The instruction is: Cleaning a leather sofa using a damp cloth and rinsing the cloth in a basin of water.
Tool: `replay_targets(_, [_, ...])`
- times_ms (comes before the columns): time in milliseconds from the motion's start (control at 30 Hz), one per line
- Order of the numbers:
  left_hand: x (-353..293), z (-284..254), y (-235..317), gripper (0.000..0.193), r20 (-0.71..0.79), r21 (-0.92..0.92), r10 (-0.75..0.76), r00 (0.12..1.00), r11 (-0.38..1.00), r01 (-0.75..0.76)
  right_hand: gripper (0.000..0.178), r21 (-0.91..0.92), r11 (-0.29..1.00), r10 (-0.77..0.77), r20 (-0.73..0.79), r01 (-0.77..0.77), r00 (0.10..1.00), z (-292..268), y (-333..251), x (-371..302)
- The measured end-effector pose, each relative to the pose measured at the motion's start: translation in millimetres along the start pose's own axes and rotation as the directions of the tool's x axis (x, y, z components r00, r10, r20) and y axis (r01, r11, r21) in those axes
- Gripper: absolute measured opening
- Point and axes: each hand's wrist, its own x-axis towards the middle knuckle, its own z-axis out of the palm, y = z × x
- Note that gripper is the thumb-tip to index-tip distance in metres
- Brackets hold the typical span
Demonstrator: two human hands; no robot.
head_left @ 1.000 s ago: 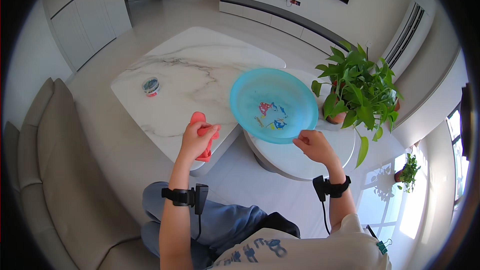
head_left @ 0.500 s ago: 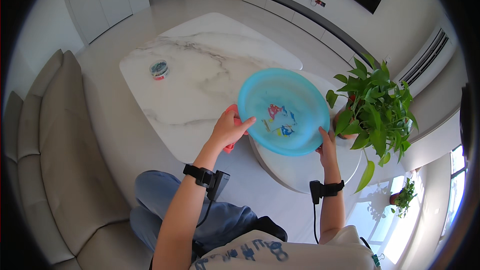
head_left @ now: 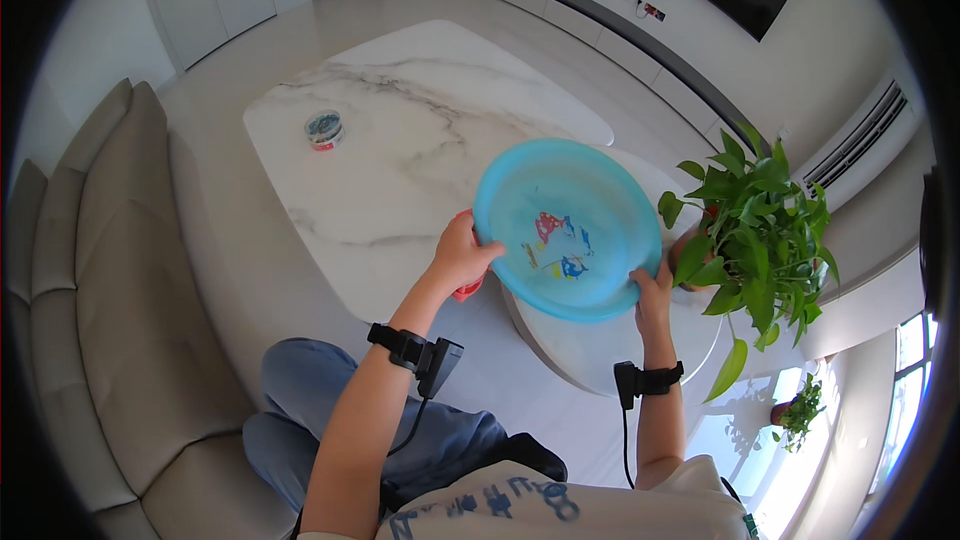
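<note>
A shallow blue plastic basin (head_left: pixel 560 190) with a coloured cartoon print on its bottom is held up over the edges of the two marble tables, its inside toward me. My left hand (head_left: pixel 462 252) grips its left rim, thumb on the inner side. In the same hand, behind the fingers, is a red object (head_left: pixel 468 289), mostly hidden, so its kind cannot be told. My right hand (head_left: pixel 652 298) closes on the lower right rim, thumb over the edge. A small round clear tub (head_left: pixel 324 130) with a red and white label stands on the large table's left part.
The large marble table (head_left: pixel 400 170) adjoins a lower round white table (head_left: pixel 590 365). A leafy potted plant (head_left: pixel 755 230) stands right of the basin, close to my right hand. A grey sofa (head_left: pixel 130 310) lines the left. A long low cabinet (head_left: pixel 620 50) runs along the far wall.
The basin has dipped slightly toward me at its lower edge, both hands still on its rim. Less of the red object shows now. The view has shifted a little.
</note>
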Motion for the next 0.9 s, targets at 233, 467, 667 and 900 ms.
replay_targets(233, [-14.2, -51.3, -10.5, 0.031, -0.05, -0.137, -0.028, 0.998, 0.99, 0.021, 0.026, 0.006, 1.0, 0.024, 0.041, -0.024, 0.999, 53.2, -9.5, -12.0])
replay_targets(467, [-40.6, -134.1, -20.6, 0.051, -0.101, -0.109, -0.145, 0.984, 0.985, 0.134, 0.026, 0.055, 0.997, 0.039, 0.179, -0.05, 0.983, 139.3, -16.5, -30.0])
replay_targets(667, [-55.3, -190.0, -49.3, 0.054, -0.193, -0.086, -0.22, 0.956, 0.975, 0.207, 0.026, 0.082, 0.994, 0.056, 0.233, -0.077, 0.971, 210.4, 13.7, -47.4])
replay_targets(900, [-59.1, -226.9, -107.3, 0.048, -0.212, -0.206, -0.354, 0.911, 0.927, 0.313, 0.024, 0.086, 0.996, 0.008, 0.223, -0.028, 0.975, 267.2, 42.4, -71.3])
